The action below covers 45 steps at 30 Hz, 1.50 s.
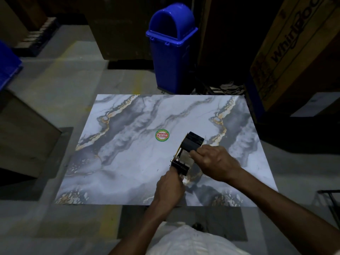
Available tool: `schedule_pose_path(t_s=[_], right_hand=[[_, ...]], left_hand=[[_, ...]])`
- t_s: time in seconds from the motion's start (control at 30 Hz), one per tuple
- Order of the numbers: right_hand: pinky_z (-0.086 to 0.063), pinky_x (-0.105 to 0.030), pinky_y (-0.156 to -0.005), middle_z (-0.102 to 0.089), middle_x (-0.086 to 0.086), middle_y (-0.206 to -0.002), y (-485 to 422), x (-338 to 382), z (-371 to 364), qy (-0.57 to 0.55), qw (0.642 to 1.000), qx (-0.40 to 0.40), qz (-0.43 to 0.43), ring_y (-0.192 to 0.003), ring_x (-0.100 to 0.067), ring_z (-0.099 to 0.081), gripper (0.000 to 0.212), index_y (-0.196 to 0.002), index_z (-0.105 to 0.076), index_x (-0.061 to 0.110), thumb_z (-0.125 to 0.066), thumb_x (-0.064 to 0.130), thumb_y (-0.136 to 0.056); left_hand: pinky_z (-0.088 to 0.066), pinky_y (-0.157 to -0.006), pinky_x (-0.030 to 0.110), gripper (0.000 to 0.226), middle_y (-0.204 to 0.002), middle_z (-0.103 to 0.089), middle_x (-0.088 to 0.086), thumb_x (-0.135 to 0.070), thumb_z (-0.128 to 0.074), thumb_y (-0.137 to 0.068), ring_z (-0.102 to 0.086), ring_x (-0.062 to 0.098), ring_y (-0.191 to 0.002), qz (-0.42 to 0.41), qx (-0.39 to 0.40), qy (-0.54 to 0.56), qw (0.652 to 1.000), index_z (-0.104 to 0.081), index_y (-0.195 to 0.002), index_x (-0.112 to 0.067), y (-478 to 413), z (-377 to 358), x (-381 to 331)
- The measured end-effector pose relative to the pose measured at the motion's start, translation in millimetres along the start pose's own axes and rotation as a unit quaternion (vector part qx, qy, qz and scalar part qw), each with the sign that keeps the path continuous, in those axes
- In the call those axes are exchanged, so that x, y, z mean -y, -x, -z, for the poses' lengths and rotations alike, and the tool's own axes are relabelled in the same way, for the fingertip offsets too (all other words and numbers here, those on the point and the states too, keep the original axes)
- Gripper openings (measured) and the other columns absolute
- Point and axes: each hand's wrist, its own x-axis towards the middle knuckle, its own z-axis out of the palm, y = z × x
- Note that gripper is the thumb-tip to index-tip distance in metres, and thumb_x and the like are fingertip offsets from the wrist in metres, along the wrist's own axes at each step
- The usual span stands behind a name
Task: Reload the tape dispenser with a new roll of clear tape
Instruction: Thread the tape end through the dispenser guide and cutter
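- A dim storeroom, and the grey concrete floor (73, 74) ran off into dark corners on every side.
- Front and centre sat the counter (128, 162), a wide slab printed in grey-blue marble with gold veins, and all the action was on its right half.
- Up at the far right a big cardboard carton (294, 52) leaned in, with "Whirlpool" lettering down its face.
- At the left edge stood a plain brown box (24, 133), well apart from the counter.
- Just past the counter's far edge stood a blue bin (171, 48) with a domed lid, upright.
- A blue crate (7, 67) peeked in at the far left.
- The right hand (215, 162) came in from the lower right, its grip wrapped over the middle of the tape dispenser (193, 142), fingers curled round the frame.
- The left hand (170, 186) reached up from below, its grip pinching the dispenser's black near end.
- The dispenser lay between the two hands, right of the counter's centre, with its black far end pointing away; whether it touched the slab could not be told.
- A clear roll could not be made out in that light.
- A round red-and-green sticker (162, 135) sat at mid-counter, just left of the dispenser.
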Motion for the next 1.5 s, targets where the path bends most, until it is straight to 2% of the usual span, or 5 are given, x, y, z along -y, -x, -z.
schedule_pose_path(t_s=[0.3,0.97,1.23,1.33,1.5], right_hand=[[-0.040,-0.027,-0.047,-0.064,-0.002,-0.059,-15.5,26.7,-24.8,-0.125,0.972,-0.047,-0.192,-0.053,-0.023,-0.062,0.028,-0.067,-0.068,0.021,-0.061,0.029,-0.092],[-0.050,-0.035,-0.053,-0.071,-0.003,-0.069,-40.7,48.6,17.6,-0.187,0.940,-0.192,-0.212,-0.063,-0.024,-0.066,0.023,-0.084,-0.073,0.018,-0.057,0.028,-0.097],[-0.042,-0.027,-0.059,-0.055,0.011,-0.060,-20.6,-0.9,-21.3,-0.299,0.889,-0.030,-0.345,-0.060,-0.011,-0.055,0.016,-0.078,-0.072,0.019,-0.069,0.028,-0.091],[-0.048,-0.031,-0.069,-0.061,0.012,-0.074,-7.0,-10.3,-38.8,-0.315,0.893,0.034,-0.319,-0.072,-0.006,-0.056,0.003,-0.084,-0.072,0.023,-0.072,0.022,-0.086],[-0.053,-0.043,-0.083,-0.068,-0.001,-0.110,11.9,0.6,-59.9,-0.277,0.921,0.100,-0.254,-0.102,-0.024,-0.060,0.033,-0.113,-0.069,0.025,-0.074,0.024,-0.080]], left_hand=[[-0.052,-0.092,0.038,0.039,-0.126,-0.068,0.010,-0.016,-0.067,-0.094,-0.066,0.031,-0.112,0.028,-0.027,0.012,0.999,-0.052,-0.130,-0.014,-14.9,-9.9,-1.6],[-0.050,-0.093,0.038,0.032,-0.126,-0.068,0.013,-0.012,-0.055,-0.096,-0.065,0.034,-0.113,0.043,-0.040,0.030,0.998,-0.053,-0.128,-0.009,-36.0,-21.5,12.3],[-0.051,-0.090,0.040,0.035,-0.122,-0.068,0.014,-0.016,-0.064,-0.093,-0.065,0.036,-0.113,0.037,-0.037,0.018,0.998,-0.054,-0.125,-0.007,-37.1,-21.9,21.4],[-0.053,-0.089,0.040,0.034,-0.122,-0.069,0.013,-0.013,-0.063,-0.092,-0.067,0.034,-0.110,0.044,-0.037,0.025,0.998,-0.054,-0.125,-0.008,-38.0,-21.7,21.2],[-0.052,-0.089,0.041,0.035,-0.121,-0.069,0.014,-0.013,-0.063,-0.091,-0.066,0.036,-0.111,0.039,-0.031,0.018,0.999,-0.054,-0.124,-0.008,-36.7,-22.4,21.3]])
